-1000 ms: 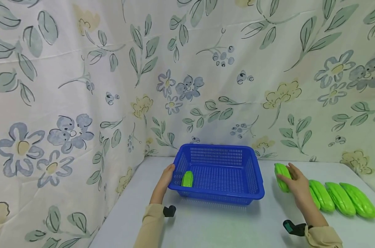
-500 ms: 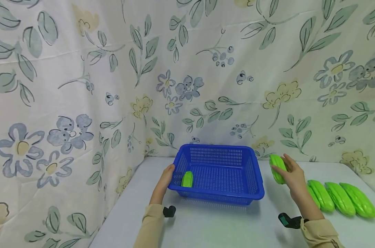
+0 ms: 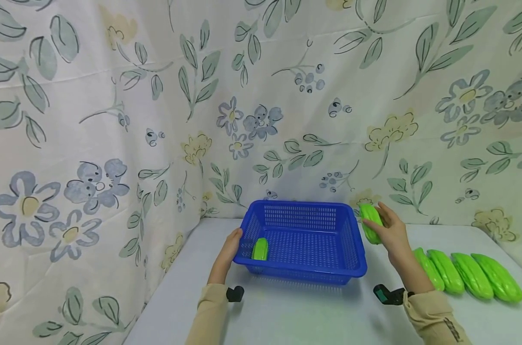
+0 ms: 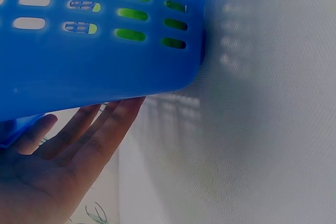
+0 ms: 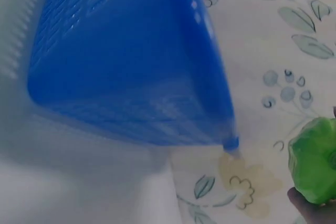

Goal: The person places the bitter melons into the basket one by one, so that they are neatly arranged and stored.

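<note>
In the head view, my right hand [image 3: 392, 232] holds a bright green, ridged bitter melon [image 3: 370, 224] off the table, just beyond the right rim of the blue basket [image 3: 299, 274]. The right wrist view catches the rounded end of that bitter melon [image 5: 315, 161] with a fingertip against it. My left hand [image 3: 230, 247] rests against the basket's left side. Its fingers [image 4: 100, 142] look straight in the left wrist view, touching the blue plastic. Inside the basket, near its left wall, lies another bitter melon [image 3: 261, 249].
Several more bitter melons [image 3: 476, 275] lie side by side on the right of the white table [image 3: 304, 316]. A floral cloth [image 3: 286, 96] hangs behind the table and along its left side.
My right hand has carried the bitter melon up and leftward, closer to the basket's right rim. The left hand and the basket have stayed put.
</note>
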Demonstrator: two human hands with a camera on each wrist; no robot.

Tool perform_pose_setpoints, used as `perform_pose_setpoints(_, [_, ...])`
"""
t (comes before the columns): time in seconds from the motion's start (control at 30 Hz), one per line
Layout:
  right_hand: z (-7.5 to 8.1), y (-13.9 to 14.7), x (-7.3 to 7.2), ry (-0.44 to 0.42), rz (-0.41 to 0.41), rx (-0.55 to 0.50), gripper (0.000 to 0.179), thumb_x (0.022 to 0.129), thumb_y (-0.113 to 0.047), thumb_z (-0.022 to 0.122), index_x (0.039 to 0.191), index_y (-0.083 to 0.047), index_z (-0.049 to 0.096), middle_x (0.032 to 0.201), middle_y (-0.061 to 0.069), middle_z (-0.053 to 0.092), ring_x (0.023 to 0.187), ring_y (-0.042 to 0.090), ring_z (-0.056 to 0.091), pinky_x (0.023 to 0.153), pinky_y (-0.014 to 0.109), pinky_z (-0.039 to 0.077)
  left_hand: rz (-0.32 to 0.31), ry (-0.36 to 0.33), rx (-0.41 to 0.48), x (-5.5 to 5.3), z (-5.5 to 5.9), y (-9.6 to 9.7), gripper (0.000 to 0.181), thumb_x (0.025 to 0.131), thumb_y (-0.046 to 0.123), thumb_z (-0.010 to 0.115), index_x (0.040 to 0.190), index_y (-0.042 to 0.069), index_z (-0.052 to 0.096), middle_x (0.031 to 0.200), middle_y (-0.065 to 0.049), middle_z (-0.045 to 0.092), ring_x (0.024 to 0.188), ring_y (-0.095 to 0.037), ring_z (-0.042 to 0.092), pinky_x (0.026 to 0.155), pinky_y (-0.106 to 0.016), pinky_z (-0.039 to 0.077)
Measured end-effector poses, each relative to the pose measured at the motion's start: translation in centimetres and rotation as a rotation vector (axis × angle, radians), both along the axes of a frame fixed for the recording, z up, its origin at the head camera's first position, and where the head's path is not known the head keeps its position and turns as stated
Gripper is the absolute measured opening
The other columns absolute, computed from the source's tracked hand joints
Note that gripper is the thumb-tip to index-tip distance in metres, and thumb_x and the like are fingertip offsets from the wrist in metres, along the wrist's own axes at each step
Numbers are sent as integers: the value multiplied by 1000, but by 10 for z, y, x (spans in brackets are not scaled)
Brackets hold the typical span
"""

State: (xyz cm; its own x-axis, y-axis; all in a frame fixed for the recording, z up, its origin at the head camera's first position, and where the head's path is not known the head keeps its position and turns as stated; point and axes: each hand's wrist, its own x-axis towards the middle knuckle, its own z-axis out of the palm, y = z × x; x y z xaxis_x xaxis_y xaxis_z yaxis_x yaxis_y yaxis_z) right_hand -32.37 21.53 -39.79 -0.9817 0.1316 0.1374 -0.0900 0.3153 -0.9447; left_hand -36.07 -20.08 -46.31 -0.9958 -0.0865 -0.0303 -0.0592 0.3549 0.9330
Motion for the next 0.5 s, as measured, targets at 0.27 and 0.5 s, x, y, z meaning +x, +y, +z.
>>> perform_pose_setpoints(0.27, [9, -22, -8, 10, 45, -52, 80, 98, -24, 60, 158, -11, 8, 162, 17, 22, 148, 38, 26, 115, 51, 35, 4, -8, 0, 0, -1, 0, 54, 107, 32, 28, 148, -2, 35, 152, -26, 38, 144, -46, 28, 119, -61, 20])
perform_pose_setpoints(0.5, [15, -40, -14, 23, 104, -63, 79, 98, -20, 60, 157, -8, 10, 162, 19, 19, 150, 38, 21, 119, 53, 29, -5, 2, -16, 0, -2, -1, 54, 106, 32, 27, 148, -2, 36, 152, -26, 38, 144, -46, 28, 118, -62, 21])
